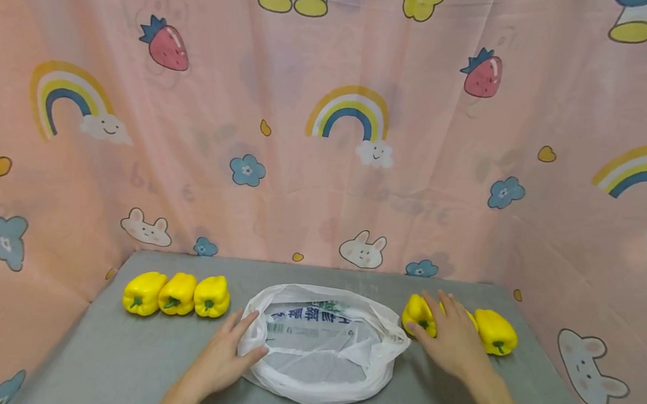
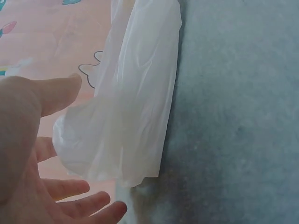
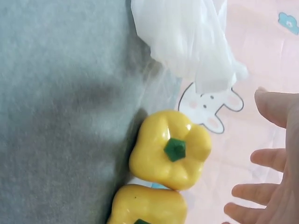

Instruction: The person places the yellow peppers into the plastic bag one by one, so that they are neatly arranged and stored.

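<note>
Bag: thin, crinkled white plastic bag (image 1: 317,393), its rim rolled outward into a soft, loose oval, with blue print inside
Bag's place: on the table (image 1: 127,359), between two rows of peppers
Bag's lie: mouth facing up, the oval's long axis running left to right, a bunched fold pointing right
Left hand: left hand (image 1: 224,352) at the bag's left rim, fingers spread and uncurled; from here I can't tell whether they touch
Right hand: right hand (image 1: 456,338) over the right row (image 1: 418,315), fingers loose and grasping nothing, middle pepper mostly hidden beneath
Peppers: glossy, lobed, yellow; green stems towards the person
Left row: three in the left row (image 1: 177,292), side by side and touching
Table: matt grey, finely mottled
Backdrop: pink hanging cloth (image 1: 204,106), softly creased, printed with rainbows and strawberries
</note>
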`<state>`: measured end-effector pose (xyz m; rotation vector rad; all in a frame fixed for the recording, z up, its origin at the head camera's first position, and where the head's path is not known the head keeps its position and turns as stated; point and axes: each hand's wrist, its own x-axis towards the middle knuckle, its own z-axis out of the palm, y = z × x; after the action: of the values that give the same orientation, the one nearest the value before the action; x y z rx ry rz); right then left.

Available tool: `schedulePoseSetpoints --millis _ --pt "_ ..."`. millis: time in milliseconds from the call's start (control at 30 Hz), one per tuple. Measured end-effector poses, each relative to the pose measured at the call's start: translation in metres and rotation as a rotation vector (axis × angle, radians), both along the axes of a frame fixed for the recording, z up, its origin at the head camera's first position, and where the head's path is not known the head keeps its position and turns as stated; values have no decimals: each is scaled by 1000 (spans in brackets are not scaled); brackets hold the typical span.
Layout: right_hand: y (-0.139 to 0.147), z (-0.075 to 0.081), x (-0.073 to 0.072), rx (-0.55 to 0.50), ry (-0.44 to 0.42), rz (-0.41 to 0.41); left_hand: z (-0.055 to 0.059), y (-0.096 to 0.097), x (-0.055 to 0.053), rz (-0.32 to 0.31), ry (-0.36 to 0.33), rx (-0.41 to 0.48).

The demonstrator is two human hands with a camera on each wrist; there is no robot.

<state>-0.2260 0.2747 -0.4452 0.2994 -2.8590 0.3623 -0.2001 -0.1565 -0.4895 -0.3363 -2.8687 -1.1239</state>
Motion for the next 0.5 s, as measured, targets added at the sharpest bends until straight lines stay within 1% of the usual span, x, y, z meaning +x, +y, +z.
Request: schedulePoseSetpoints --millis 167,267,400,500 --pt "5 1 -10 -15 -13 4 -1 1 -6 2 -22 72" --pt "8 0 -16 -34 -25 15 0 2 -9 8 -51 109" --pt "13 -2 -24 -67 -54 28 -1 2 -11 19 -92 162" --pt "18 -4 -28 -96 -80 33 -3 1 -13 32 -109 193"
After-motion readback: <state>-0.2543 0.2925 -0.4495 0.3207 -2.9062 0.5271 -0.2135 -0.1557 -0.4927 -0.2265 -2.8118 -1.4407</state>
